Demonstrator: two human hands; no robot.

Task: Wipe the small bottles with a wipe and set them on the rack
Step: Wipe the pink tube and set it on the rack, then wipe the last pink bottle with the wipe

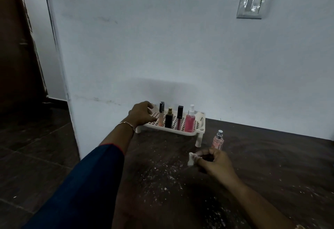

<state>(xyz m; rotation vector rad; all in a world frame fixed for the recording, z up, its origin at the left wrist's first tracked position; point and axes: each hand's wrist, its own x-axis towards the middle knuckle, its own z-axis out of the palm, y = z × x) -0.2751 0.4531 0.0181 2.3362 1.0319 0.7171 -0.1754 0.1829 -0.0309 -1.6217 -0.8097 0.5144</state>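
1. As I view it from the head camera, the rack [202, 120] stands on short legs on a dark surface [271, 165], against a pale wall [162, 48].
2. Left hand [142, 114]: set on the rack's left end, thumb along the front rim, fingers bent over the back edge, clasping it. A bracelet [127, 125] sits at the wrist, above a blue sleeve [81, 183].
3. Right hand [215, 162]: low over the surface, in front of the rack's right leg. Thumb and forefinger pinch a small white wipe [191, 159]; the other fingers are curled in.
4. On the rack, upright, left to right: peach tube [161, 115], black bottle [168, 120], dark red tube [179, 119], pink spray [190, 123].
5. Off the rack: one pale pink bottle [218, 141] with a silver top, upright on the surface just right of the rack's front leg and just behind my right hand. I cannot tell whether they touch.
6. White specks [162, 174] are scattered on the surface near the wipe.
7. A switch [251, 4] sits high on the wall, right.
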